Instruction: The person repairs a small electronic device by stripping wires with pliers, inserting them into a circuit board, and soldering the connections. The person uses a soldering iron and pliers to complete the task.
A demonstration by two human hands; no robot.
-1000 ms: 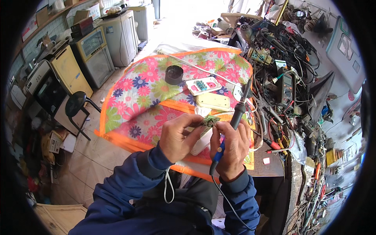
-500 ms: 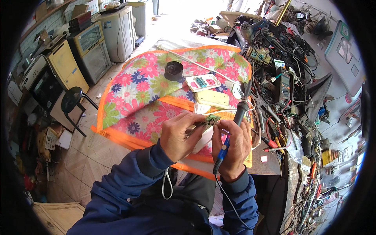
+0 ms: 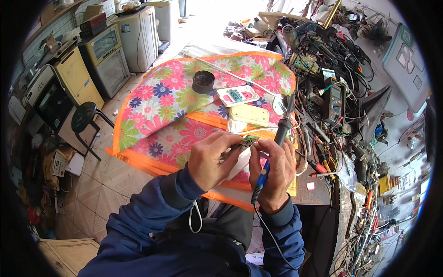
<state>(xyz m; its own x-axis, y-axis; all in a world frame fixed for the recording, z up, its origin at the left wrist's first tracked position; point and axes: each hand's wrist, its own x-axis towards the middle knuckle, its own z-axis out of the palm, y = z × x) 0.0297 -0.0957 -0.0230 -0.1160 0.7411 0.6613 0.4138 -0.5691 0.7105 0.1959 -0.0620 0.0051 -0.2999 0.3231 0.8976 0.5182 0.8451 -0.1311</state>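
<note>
My left hand [image 3: 213, 154] pinches a small green circuit board [image 3: 249, 140] between thumb and fingers, in front of my body. My right hand [image 3: 273, 173] is closed around a soldering iron [image 3: 283, 129] with a blue and black handle. Its shaft points up and away from me, clear of the board, and its cord hangs down past my right wrist. The right thumb and forefinger tips meet at the board's right edge; whether they pinch a small part there is hidden. Beyond the hands lie a cream plastic cover [image 3: 249, 115] and a white casing [image 3: 225, 98] with teal parts on it.
A flowered cloth [image 3: 152, 124] with orange edging covers the table. On it stands a black round tin [image 3: 203, 82]. A multimeter [image 3: 336, 104] and heaped cables [image 3: 318, 51] crowd the right side. At the left are a black stool [image 3: 85, 115] and old appliances [image 3: 134, 39].
Hardly anything differs. Both hands keep their hold on the board and the soldering iron, and the whole view has shifted very slightly.
</note>
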